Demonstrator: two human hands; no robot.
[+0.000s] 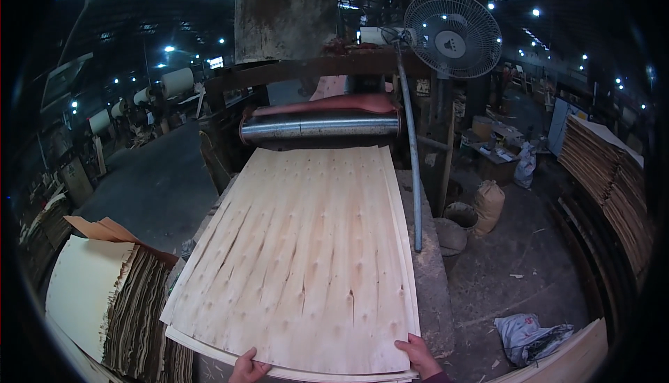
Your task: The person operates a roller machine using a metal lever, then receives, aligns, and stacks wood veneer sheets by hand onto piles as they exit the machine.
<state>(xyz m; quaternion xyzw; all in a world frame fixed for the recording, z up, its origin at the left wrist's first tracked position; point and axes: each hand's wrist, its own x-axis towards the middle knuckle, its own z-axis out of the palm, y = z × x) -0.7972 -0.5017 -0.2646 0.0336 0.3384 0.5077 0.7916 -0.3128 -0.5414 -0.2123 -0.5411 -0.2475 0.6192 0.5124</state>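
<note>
A wide, pale wood veneer sheet (pixel 300 244) with knots and dark splits lies in front of me, its far edge close to a shiny metal roller (pixel 320 128). Other sheets show beneath it along the near and right edges. My left hand (pixel 249 369) is closed on the near edge, thumb on top and fingers mostly hidden below. At the near right corner, my right hand (pixel 419 358) pinches the sheet the same way. Over the metal roller sits a reddish roller (pixel 327 105), part of the machine.
A tall veneer stack (pixel 132 306) stands at the left, another stack (pixel 606 181) at the far right. A metal pole (pixel 410 153) rises beside the sheet, near a large fan (pixel 453 35). Sacks (pixel 489 207) and a crumpled white bag (pixel 531 338) lie on the right floor.
</note>
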